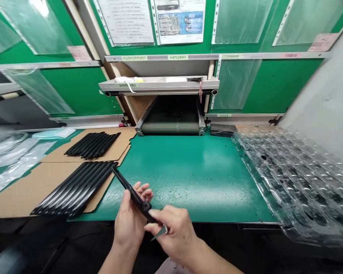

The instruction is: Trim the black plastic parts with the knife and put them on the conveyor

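A long, slim black part point(136, 197) with a round hole near its lower end lies slantwise across my left hand point(130, 224). The thumb and palm support it, while the other fingers curl up behind. My right hand point(177, 228) is closed near the part's lower end, its thumb and forefinger against it. A small, thin, greenish blade-like piece point(159, 233) sticks out from under the right-hand fingers; its handle, if any, is hidden. Left of my hands, a row of similar black bars point(77, 186) rests on cardboard, and shorter black bars point(93, 145) lie behind it.
A green tabletop point(183, 163) with small specks spreads before me. Cardboard sheets point(14, 190) cover its left side. A clear plastic tray with many pockets point(297, 179) stands at right. At the back, a conveyor point(173, 127) runs under a shelf point(160, 85). Plastic bags point(20, 152) lie far left.
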Demonstrator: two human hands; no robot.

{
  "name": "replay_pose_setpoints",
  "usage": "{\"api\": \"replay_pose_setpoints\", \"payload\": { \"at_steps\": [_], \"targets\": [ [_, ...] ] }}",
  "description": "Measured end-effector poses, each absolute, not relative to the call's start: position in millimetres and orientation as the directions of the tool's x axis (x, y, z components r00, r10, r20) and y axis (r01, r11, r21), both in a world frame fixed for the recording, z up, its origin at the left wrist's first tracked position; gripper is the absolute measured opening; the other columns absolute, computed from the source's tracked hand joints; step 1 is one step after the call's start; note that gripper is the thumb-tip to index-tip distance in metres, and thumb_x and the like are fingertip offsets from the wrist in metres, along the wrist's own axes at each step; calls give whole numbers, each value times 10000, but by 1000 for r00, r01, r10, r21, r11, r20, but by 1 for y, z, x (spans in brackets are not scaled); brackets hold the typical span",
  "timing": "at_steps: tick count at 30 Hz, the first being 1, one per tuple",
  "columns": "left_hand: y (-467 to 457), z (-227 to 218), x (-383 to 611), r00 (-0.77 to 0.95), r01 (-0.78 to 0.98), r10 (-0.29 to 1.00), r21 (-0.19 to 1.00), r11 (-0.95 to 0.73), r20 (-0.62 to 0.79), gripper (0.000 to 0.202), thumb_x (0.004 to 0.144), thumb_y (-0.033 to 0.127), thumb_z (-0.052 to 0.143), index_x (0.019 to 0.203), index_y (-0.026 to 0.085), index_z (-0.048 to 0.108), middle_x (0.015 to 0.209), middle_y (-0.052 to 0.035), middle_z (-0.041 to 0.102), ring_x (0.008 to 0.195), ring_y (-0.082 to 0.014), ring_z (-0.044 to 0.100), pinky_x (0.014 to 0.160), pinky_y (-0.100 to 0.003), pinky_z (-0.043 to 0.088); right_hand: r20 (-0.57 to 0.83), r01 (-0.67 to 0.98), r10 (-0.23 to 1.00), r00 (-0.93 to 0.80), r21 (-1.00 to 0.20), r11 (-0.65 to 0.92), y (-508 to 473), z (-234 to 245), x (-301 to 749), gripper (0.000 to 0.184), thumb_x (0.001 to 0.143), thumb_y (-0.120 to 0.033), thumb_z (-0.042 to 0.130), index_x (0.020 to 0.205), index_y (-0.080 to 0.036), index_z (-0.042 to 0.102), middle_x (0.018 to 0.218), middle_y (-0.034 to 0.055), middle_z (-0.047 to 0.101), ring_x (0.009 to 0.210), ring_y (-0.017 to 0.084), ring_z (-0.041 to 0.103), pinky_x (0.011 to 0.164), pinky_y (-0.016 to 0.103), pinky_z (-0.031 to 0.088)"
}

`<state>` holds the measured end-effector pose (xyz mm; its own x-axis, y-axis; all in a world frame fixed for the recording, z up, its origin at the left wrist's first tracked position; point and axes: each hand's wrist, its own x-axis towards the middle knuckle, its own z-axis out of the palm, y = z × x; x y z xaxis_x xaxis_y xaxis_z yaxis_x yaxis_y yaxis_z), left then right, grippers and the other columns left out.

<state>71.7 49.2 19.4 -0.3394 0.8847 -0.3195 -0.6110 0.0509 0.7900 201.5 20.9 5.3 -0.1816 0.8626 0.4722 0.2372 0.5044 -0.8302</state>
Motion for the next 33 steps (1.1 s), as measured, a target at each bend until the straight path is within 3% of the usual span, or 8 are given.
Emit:
{"api": "replay_pose_setpoints", "payload": {
  "at_steps": [3,7,11,14,17,23,28,33],
  "targets": [
    [63,41,57,-400,-571,903,813,-113,-155,205,918,340,613,1044,181,641,678,47,545,488,-54,447,500,-179,447,418,320,856,-306,-801,506,28,-9,196,286,861,-430,685,1071,-243,735,685,-13,569,565,132,491,542,262,349],
    [65,50,51,-448,-446,894,867,-221,-3,299,934,464,560,1021,186,627,586,68,454,440,-65,372,450,-190,403,297,307,933,-204,-886,348,61,-32,210,248,866,-394,658,1010,-201,719,754,-5,591,632,131,538,609,242,428],
    [63,48,50,-443,-408,895,901,-149,-53,285,907,466,598,914,182,612,510,86,392,404,-69,356,418,-190,379,306,316,940,-154,-886,340,77,-42,223,324,1001,-364,409,1006,-161,663,798,26,591,682,144,559,645,258,449],
    [64,46,51,-419,-363,905,927,-92,-74,249,859,419,671,898,182,607,476,94,393,383,-69,364,390,-186,360,345,288,900,-265,-863,416,62,-31,222,380,1040,-387,326,1049,-181,646,836,35,630,696,142,585,662,251,451],
    [65,46,56,-398,-321,913,946,-45,-91,245,826,397,708,893,185,603,447,104,385,365,-71,366,372,-182,355,400,294,833,-382,-802,520,41,-13,213,413,1033,-471,350,942,-209,657,798,29,639,710,156,592,661,265,410],
    [62,49,68,-339,-336,927,941,39,-159,243,825,392,705,894,187,595,448,106,404,355,-63,363,361,-173,345,556,515,707,-436,-491,703,36,2,199,678,843,-843,367,686,-206,541,628,1,532,581,155,492,549,313,280],
    [58,51,72,-308,-377,930,923,75,-201,249,826,399,703,904,189,596,457,104,407,362,-60,363,360,-167,318,601,527,653,-462,-406,747,43,1,197,758,830,-885,234,661,-208,531,605,3,528,550,151,479,534,321,261],
    [57,55,73,-309,-431,923,899,78,-228,248,814,387,717,880,187,585,449,112,383,360,-55,338,354,-164,319,619,539,665,-417,-421,730,37,-1,194,723,873,-840,253,598,-210,477,559,-8,494,521,131,450,524,319,227]
  ]
}}
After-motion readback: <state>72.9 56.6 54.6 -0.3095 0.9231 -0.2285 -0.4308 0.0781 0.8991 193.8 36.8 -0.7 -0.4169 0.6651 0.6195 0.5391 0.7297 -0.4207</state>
